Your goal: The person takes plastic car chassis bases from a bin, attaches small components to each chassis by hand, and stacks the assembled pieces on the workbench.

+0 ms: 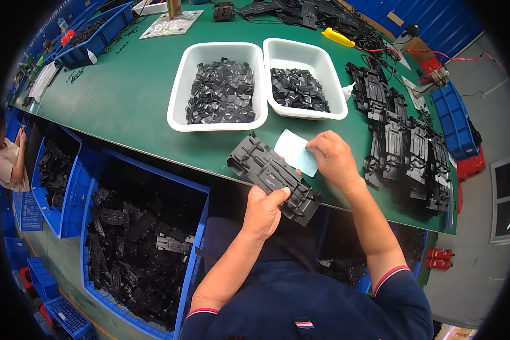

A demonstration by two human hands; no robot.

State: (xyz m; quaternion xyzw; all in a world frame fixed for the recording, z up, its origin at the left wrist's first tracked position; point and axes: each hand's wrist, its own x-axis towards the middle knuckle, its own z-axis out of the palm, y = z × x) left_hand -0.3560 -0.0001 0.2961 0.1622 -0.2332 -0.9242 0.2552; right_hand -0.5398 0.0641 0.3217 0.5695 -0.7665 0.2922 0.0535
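Note:
My left hand point(263, 214) grips a black plastic car chassis point(271, 177), tilted over the table's near edge, with the thumb on its upper face. My right hand point(334, 160) is closed in a pinch just right of the chassis. Its fingertips are at the right edge of a light blue sheet point(292, 145) on the table; what they hold, if anything, is too small to make out. Beyond my hands stand two white tubs, the left tub point(177, 107) and the right tub point(335, 90), both holding many small black plastic pieces point(221, 90).
Rows of black chassis point(386, 136) lie on the green table point(124, 107) at the right. A yellow tool point(338, 37) and a red cable lie at the back. Blue crates, including a large crate point(201, 226) full of black parts, stand below left. Another person point(12, 158) is at far left.

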